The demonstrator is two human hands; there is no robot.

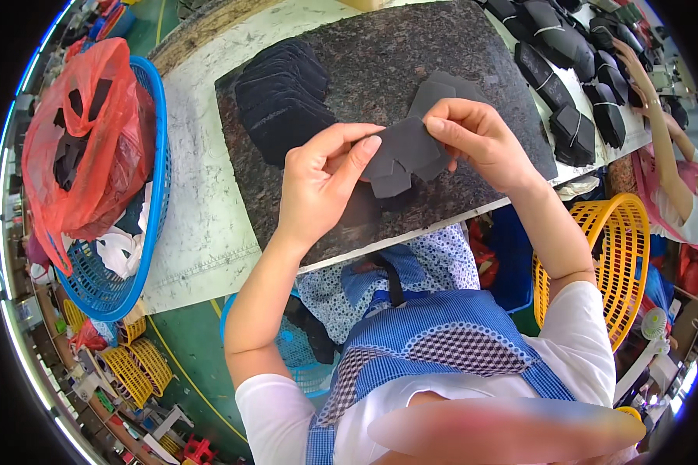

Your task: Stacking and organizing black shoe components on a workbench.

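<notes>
Between my two hands is a dark grey cut fabric piece (pixel 403 147), held up above a dark speckled stone slab (pixel 364 54). My left hand (pixel 326 174) pinches its left edge between thumb and fingers. At the upper right edge, the thumb and forefinger of my right hand (pixel 481 139) are closed on the same piece. Beyond my left hand lies a fanned stack of black pieces (pixel 279 93). Just behind my right hand is a smaller pile of grey pieces (pixel 446 87), partly hidden by that hand.
A blue basket (pixel 159 155) with a red plastic bag (pixel 93 147) stands at the left. Tied black bundles (pixel 574 136) lie at the right, where another person's hand (pixel 636 70) reaches in. A yellow basket (pixel 632 263) sits beside my right arm. The white table (pixel 202 263) ends near my waist.
</notes>
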